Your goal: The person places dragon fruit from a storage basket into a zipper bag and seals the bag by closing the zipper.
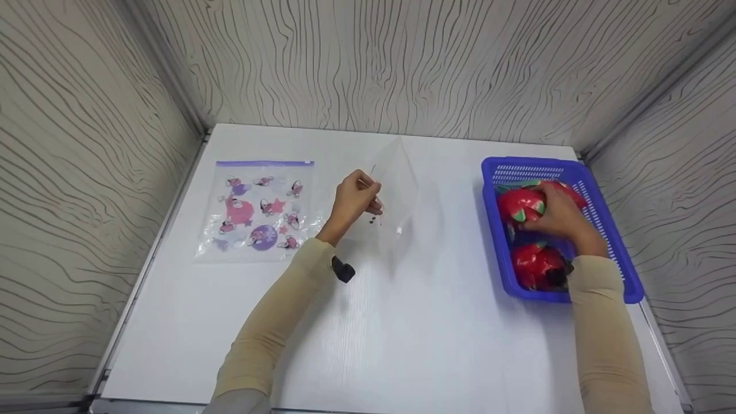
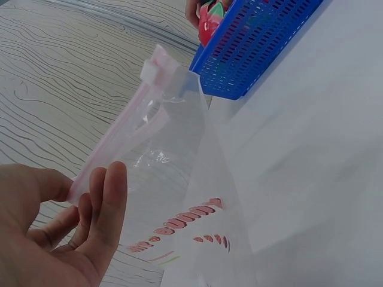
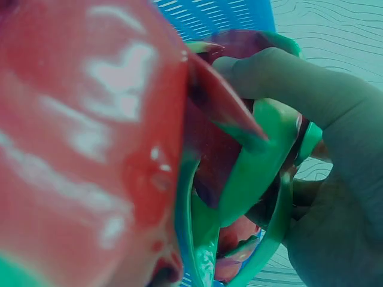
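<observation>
My left hand (image 1: 355, 198) pinches the top edge of a clear zip bag (image 1: 398, 192), which hangs upright over the white table. In the left wrist view, its pale pink zipper strip (image 2: 114, 134) runs up from the fingertips to a white slider (image 2: 149, 73), and pink lettering (image 2: 188, 221) shows lower down. Inside the blue basket, my right hand (image 1: 559, 215) grips a red dragon fruit (image 1: 519, 204) with green-tipped scales, thumb on one side and fingers on the other. A second dragon fruit (image 1: 535, 265) lies nearer me, partly behind the wrist.
The blue basket (image 1: 500, 253) stands at the table's right side, with more red fruit (image 1: 569, 192) at its back. Flat on the left lies another clear zip bag (image 1: 259, 210) with a purple strip and pink and purple prints. Wood-patterned panels (image 1: 368, 63) enclose the table.
</observation>
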Motion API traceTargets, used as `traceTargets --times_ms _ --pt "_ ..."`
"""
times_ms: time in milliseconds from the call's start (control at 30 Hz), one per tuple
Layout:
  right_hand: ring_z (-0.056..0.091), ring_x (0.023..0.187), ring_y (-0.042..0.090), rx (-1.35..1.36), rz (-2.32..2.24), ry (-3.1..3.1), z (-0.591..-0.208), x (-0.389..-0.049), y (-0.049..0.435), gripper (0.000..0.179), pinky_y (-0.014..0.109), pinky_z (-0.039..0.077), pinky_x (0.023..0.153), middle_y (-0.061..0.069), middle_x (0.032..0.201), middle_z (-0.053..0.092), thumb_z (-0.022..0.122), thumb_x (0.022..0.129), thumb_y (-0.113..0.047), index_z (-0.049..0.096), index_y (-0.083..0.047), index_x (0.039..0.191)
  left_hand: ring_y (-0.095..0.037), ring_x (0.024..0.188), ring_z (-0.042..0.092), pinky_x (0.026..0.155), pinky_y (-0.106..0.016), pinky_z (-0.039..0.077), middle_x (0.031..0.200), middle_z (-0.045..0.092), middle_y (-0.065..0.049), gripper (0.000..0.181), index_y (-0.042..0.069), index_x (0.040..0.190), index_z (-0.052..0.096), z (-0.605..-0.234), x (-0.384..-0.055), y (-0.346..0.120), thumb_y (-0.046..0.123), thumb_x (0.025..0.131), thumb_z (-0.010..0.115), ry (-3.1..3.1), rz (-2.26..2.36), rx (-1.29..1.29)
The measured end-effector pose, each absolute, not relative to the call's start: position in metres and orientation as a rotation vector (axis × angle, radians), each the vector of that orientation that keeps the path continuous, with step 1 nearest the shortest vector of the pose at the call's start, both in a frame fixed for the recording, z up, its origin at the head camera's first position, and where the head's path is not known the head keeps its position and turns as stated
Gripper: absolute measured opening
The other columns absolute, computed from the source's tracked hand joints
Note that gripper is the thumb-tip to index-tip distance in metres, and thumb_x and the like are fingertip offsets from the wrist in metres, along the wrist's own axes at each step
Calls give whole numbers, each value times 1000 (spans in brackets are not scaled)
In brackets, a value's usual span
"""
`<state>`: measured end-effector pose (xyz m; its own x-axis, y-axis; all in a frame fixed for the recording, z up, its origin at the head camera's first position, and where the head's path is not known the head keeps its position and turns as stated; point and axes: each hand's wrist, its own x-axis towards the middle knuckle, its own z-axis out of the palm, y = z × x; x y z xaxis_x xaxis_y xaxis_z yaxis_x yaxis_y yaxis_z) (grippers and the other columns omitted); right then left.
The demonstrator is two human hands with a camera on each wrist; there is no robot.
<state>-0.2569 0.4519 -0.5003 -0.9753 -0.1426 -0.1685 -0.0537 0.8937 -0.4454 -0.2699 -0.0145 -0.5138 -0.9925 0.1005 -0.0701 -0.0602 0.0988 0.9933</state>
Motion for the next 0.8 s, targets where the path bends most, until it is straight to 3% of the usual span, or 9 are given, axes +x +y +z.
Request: traceTargets --times_ms 200,567,800 --pt "46 133 55 -161 -669 2876 -494 -255 450 100 79 39 113 38 146 44 91 84 -31 31 9 154 -12 57 71 62 -33 67 97 71 -31 12 2 105 59 -515 -270 -15 12 103 65 2221 2042 37" --pt "49 127 57 -112 -625 2914 -480 -256 440 103 79 44 106 38 142 40 90 84 -35 30 6 156 -13 58 71 62 -34 67 80 69 -9 12 2 106 59 -515 -270 -15 12 103 65 2241 2030 40" --pt "46 131 58 -102 -597 2924 -471 -256 435 106 81 42 106 38 148 35 89 84 -41 27 2 159 -12 58 71 63 -33 67 90 72 -22 13 1 107 59 -514 -271 -14 12 104 64 2257 2017 44"
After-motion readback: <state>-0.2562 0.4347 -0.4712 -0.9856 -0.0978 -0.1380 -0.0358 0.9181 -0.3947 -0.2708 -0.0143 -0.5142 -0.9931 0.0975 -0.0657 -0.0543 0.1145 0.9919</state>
